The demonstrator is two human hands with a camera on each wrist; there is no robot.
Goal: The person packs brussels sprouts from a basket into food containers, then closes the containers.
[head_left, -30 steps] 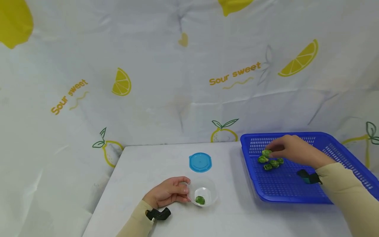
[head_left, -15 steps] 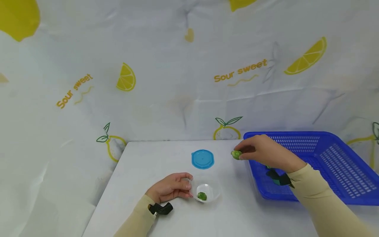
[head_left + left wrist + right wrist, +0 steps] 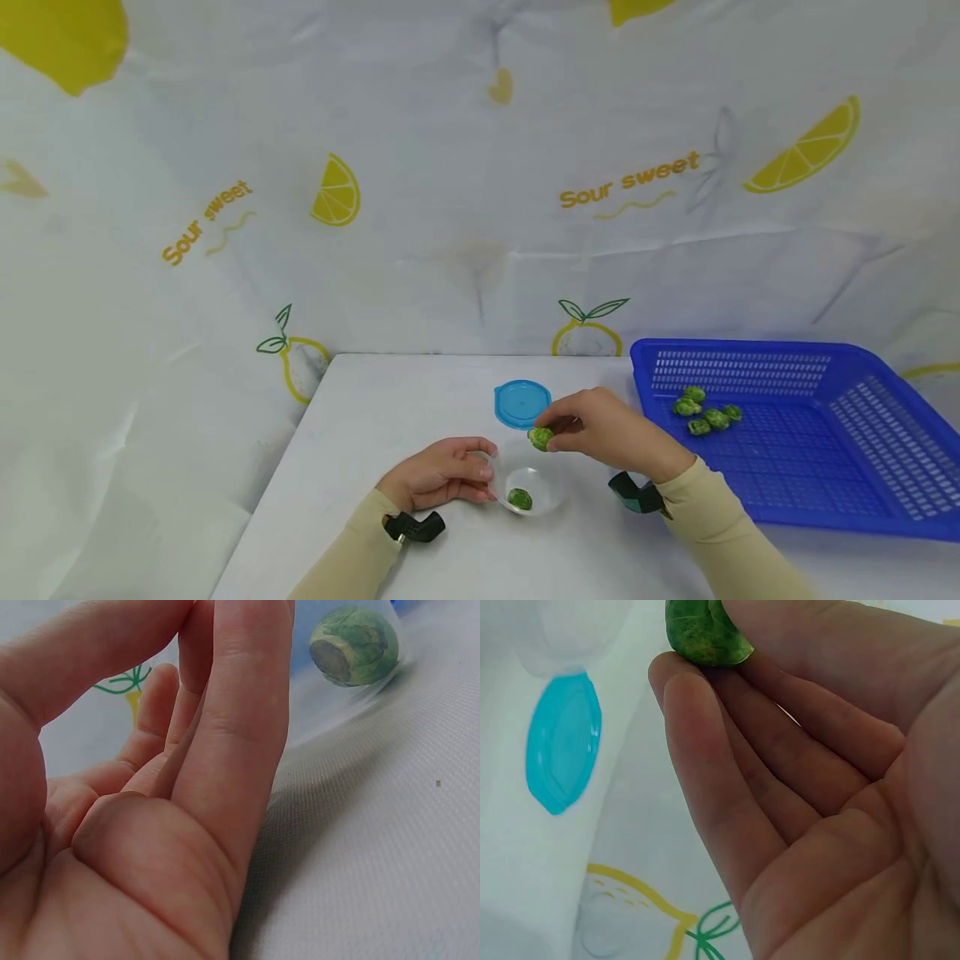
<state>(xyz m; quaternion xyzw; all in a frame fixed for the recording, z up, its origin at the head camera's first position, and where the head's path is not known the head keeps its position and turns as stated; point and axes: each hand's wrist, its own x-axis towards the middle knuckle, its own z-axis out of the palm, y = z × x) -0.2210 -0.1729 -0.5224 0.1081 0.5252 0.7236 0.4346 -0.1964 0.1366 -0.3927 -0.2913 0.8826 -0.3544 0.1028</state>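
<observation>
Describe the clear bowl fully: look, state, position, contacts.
The clear bowl is round and open-topped, with see-through walls that look like plastic. One green sprout lies inside. The left hand grips its left side. It appears to rest on the white tabletop; whether it tilts is hard to judge.

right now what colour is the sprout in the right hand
The sprout is green with yellowish patches, clearest in the right wrist view, cropped at the top.
</observation>
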